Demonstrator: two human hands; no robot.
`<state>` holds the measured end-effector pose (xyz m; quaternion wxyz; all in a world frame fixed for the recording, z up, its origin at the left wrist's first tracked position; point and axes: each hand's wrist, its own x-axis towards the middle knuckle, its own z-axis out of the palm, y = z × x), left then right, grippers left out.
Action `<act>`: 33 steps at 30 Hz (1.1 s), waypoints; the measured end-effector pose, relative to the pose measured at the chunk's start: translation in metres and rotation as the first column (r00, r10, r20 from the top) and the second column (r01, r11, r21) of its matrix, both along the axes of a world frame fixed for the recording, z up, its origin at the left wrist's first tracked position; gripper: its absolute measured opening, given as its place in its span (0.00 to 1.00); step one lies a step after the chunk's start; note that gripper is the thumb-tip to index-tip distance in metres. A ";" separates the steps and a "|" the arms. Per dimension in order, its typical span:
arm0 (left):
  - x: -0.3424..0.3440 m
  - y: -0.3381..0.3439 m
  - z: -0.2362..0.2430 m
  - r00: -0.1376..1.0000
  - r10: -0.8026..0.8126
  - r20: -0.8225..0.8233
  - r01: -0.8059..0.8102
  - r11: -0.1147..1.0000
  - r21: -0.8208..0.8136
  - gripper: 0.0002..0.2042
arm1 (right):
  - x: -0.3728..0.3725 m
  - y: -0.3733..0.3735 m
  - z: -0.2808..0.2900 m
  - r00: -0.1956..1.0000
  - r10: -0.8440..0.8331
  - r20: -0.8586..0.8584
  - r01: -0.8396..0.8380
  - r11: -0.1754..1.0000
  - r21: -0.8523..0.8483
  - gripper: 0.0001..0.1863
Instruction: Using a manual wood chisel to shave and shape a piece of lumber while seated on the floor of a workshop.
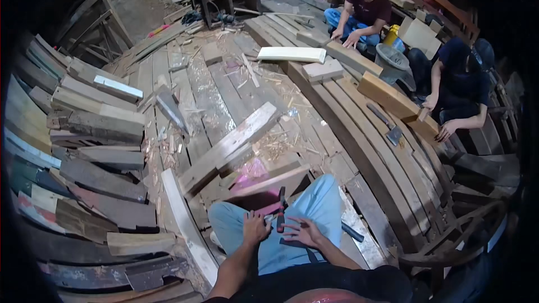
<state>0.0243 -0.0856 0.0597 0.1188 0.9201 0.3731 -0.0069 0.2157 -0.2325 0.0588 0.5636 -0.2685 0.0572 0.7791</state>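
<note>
Left of a slim dark hand tool with a red-and-black grip [280, 221], the left hand [255, 228] bends its fingers; whether they hold anything, I cannot tell. Just right of the tool, the right hand [304, 232] spreads its fingers, gripping nothing. Beyond the tool lies 1 long, pale-topped wooden beam [234, 143].

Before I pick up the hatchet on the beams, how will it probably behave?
The hatchet is probably head-heavy, with its broad blade at one end; likely stiff, its handle being straight; unlikely to roll, as its head looks flat.
</note>
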 end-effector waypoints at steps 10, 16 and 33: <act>0.006 0.006 0.003 0.994 0.053 0.093 -0.055 0.998 0.015 0.17 | 0.002 0.033 -0.027 0.997 -0.031 0.074 0.033 0.999 -0.032 0.37; 0.008 0.002 -0.007 0.986 0.025 0.166 -0.043 0.993 0.108 0.12 | -0.022 0.051 -0.065 0.841 -0.129 0.526 0.238 0.960 -0.146 0.13; -0.001 0.004 -0.013 0.990 0.067 0.126 -0.077 0.994 0.080 0.15 | -0.039 0.076 -0.026 0.140 0.271 0.952 -0.053 0.963 -0.266 0.36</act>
